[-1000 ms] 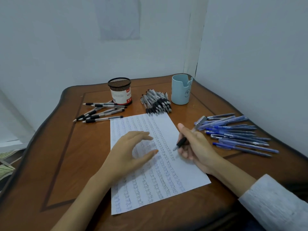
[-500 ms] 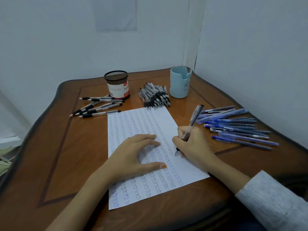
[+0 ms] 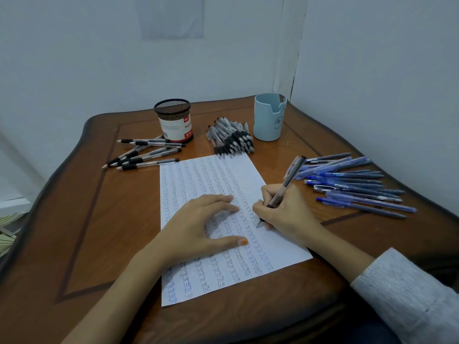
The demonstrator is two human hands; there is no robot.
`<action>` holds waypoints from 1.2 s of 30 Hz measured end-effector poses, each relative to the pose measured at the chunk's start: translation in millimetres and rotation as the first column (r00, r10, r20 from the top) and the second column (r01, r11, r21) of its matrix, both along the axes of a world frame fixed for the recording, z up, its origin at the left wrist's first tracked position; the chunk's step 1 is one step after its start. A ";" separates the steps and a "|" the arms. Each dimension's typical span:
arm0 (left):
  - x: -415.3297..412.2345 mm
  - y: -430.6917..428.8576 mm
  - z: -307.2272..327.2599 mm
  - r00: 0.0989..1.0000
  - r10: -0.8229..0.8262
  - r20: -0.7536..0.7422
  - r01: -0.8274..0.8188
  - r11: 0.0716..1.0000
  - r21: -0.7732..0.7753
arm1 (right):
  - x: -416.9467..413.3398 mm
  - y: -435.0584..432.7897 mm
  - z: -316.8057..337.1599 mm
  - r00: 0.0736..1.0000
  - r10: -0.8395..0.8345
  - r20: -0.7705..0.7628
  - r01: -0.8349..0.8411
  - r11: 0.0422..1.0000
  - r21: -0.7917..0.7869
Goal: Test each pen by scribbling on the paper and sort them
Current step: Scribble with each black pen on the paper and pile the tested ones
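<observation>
Pen (image 3: pixel 289 180), one: pinched in right grip (image 3: pixel 288 214), tip half hidden. Left grip (image 3: pixel 198 224): spread flat on paper (image 3: pixel 236 170). Bundled pens (image 3: pixel 231 140): overlapping, uncountable.

Light: dim, cool, even, bluish cast on walls (image 3: pixel 74 58). Shadows: soft; I note one under the left hand (image 3: pixel 198 224) on the paper (image 3: pixel 218 175). Glare: faint sheen on table (image 3: pixel 285 150), far side. Focus: slight overall softness; pen (image 3: pixel 288 182) barrel smeared. Distortion: wide-angle bowing at table edges, corners soft.

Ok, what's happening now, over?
Left hand flat on paper. Right hand grips pen, tip on paper. Nothing blocks the pen.
</observation>
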State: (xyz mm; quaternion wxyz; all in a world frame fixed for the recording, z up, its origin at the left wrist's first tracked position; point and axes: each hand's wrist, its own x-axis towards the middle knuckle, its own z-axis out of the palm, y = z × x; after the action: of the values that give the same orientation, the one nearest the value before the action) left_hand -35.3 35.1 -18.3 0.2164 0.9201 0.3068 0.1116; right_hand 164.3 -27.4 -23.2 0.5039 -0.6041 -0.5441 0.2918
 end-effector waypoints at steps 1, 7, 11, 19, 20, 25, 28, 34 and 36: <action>0.0 -0.3 0.3 1.000 0.001 -0.001 -0.001 1.000 -0.002 | 0.4 0.0 -0.2 1.000 0.011 -0.006 -0.011 1.000 -0.006; -0.2 -0.8 0.0 1.000 0.008 0.008 -0.008 1.000 -0.003 | 1.1 0.6 -0.7 0.999 0.000 -0.050 0.000 1.000 0.001; -0.2 -1.4 1.0 1.000 0.004 0.011 -0.004 1.000 0.001 | 1.3 0.9 -0.3 0.999 0.014 -0.045 -0.014 1.000 -0.004; -0.5 -1.7 1.4 1.000 0.002 0.016 -0.002 1.000 0.001 | 1.2 -0.4 -0.1 0.997 0.032 -0.073 -0.031 0.999 0.015; -0.5 -1.7 1.3 1.000 0.000 0.014 0.000 1.000 0.001 | 1.6 -0.1 0.2 0.996 0.043 -0.078 -0.042 0.999 0.013; -0.9 -1.5 1.1 1.000 0.001 0.011 -0.001 1.000 0.003 | 2.8 0.4 1.1 0.993 0.025 -0.111 -0.022 1.000 0.022; -0.8 -1.7 0.8 1.000 0.003 0.013 -0.003 1.000 0.005 | 2.4 1.4 -1.4 0.995 0.044 -0.089 -0.042 0.999 0.022; -0.8 -0.2 -0.8 1.000 0.001 0.019 -0.002 1.000 0.011 | 3.0 1.1 -0.9 0.998 0.029 -0.063 -0.027 0.999 0.030; -0.8 0.3 -1.7 1.000 -0.003 0.017 0.003 1.000 0.018 | 1.7 0.8 -1.8 1.000 0.022 -0.019 -0.021 0.999 0.040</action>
State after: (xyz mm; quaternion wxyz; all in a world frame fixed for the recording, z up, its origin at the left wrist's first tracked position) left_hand -36.1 35.4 -19.9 0.2110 0.9214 0.3026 0.1219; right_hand 166.0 -26.6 -25.0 0.5180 -0.5852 -0.5511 0.2922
